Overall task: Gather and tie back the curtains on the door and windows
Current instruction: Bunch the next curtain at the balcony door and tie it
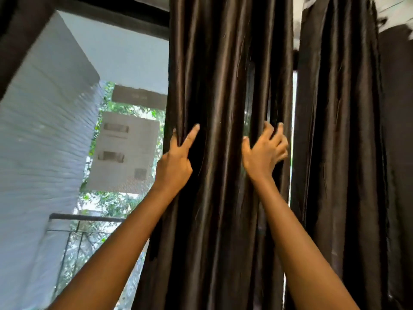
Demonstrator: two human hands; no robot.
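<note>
1. At centre frame in the head view, a dark brown curtain point(219, 86) hangs in bunched vertical folds; its lower end runs out of frame.
2. My left grip point(176, 162) is at that curtain's left edge. Thumb and forefinger are clamped on the outermost fold, with the forefinger pointing up along the cloth.
3. My right grip point(264, 153) is at much the same height on the curtain's right side. Its fingers are curled into the pleats and closed on a fold, and the fingertips are motion-blurred.
4. Both forearms reach up from the bottom of frame.
5. To the right, a second curtain point(335, 130) of the same cloth hangs apart, with a thin strip of daylight between the two.
6. To the left, the opening shows a white brick wall point(44, 130), a railing point(85, 217), a pale building point(125, 153) and green leaves.
</note>
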